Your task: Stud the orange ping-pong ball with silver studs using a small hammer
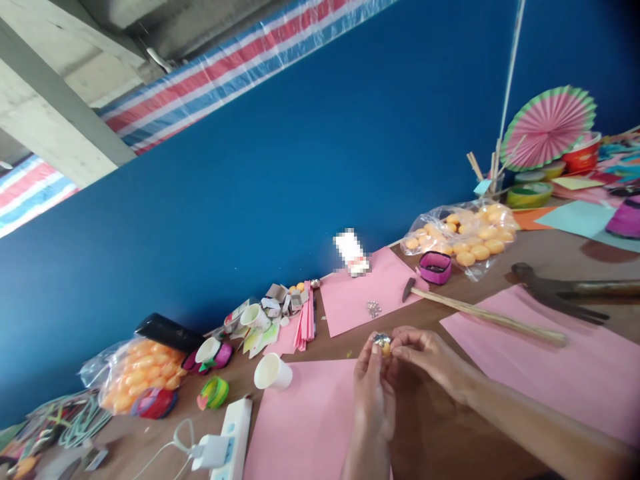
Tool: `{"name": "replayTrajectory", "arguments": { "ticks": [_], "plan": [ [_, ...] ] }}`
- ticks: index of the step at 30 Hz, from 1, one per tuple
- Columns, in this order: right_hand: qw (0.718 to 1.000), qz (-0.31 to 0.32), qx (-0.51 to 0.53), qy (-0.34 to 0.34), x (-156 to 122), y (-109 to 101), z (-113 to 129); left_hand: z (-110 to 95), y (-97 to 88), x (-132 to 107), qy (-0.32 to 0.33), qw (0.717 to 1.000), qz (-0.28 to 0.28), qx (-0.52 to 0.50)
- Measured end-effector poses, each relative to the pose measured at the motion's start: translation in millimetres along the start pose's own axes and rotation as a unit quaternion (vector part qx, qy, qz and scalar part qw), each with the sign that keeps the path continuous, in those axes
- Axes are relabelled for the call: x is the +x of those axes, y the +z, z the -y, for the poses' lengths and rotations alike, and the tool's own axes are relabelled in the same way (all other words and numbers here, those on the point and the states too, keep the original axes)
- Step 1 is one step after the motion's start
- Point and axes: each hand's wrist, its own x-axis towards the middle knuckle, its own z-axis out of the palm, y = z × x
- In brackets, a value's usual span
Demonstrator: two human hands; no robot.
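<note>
Between my two hands is a small orange ball (385, 349) with shiny silver bits covering its top. My left hand (373, 380) grips it from the left, thumb and fingers closed around it. From the right, the fingertips of my right hand (430, 357) are pinched at its side; whether they hold a separate small piece I cannot make out. Just beyond my hands, a little cluster of shiny silver beads (373, 309) lies on a pink paper sheet (345, 303). Another pink sheet (305, 427) lies to the left of my left wrist.
To the right lie a small hammer (480, 310) and a larger claw hammer (575, 290). Clear bags of orange balls (480, 233) stand on both sides. A white paper cup (273, 372) and a power strip (234, 437) are at left. A blue partition (280, 180) rises behind.
</note>
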Motion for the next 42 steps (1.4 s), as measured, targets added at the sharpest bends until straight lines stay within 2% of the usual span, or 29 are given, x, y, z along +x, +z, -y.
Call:
{"name": "replayTrajectory", "arguments": {
  "ticks": [10, 23, 33, 42],
  "plan": [
    [1.000, -0.006, -0.028, 0.006, 0, 0, 6, 0, 3.5, -2, 0.015, 1.000, 0.004, 0.011],
    [1.000, 0.018, -0.010, 0.018, -3, -1, 9, -1, 6.6, -6, 0.028, 0.999, 0.002, 0.018],
    [0.999, 0.034, 0.007, -0.001, -6, 1, 13, -2, 7.1, -9, 0.054, 0.996, 0.006, 0.067],
    [0.999, 0.024, 0.030, 0.001, -9, 4, 13, 1, 6.9, -9, 0.070, 0.995, -0.010, 0.069]
  ]
}}
